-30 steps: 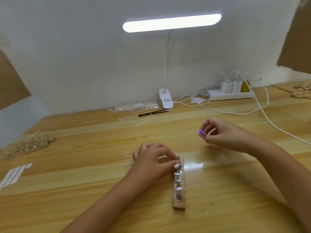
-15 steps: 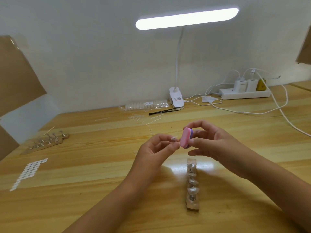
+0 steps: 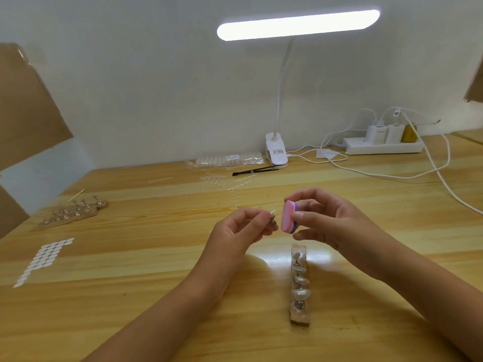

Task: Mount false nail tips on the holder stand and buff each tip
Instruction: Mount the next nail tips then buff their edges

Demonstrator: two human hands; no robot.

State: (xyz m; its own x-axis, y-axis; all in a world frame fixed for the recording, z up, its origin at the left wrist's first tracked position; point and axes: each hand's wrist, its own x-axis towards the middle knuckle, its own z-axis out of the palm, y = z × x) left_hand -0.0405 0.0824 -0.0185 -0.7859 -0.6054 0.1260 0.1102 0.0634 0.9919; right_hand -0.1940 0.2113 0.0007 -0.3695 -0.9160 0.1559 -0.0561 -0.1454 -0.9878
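Left hand (image 3: 235, 232) pinches a small metal peg (image 3: 273, 223) between thumb and fingertips. A clear nail tip (image 3: 272, 212) sits on top of the peg, held in the air just beyond the far end of the holder stand (image 3: 300, 317).

Right hand (image 3: 337, 220) grips the pink-and-purple buffer block (image 3: 287, 216), also just beyond the stand's far end, thumb on the near side and fingers curled over the top. The pink face is turned toward the tip. Block and tip are either touching or just apart, I can't tell which from here.

The rest of the mounted tips (image 3: 301, 293) sit in a row along the stand. The far-end slot looks vacant (glare there, not sure).

Handling, my read:
- The tip looks like thin, glossy plastic: near weightless, a bit springy and slick. I'd hold the peg stem and keep off the tip itself. A squeeze could flex the tip or pop it off its mount.
- The peg is rigid and small, so it could easily roll in the pinch. Bracing it with a third finger would help.
- The block looks like foam, light and slightly squashy. Hold it by the narrow edges so the abrasive face stays free.
- Light, short strokes along the tip should do. Hard pressure risks knocking the tip loose.
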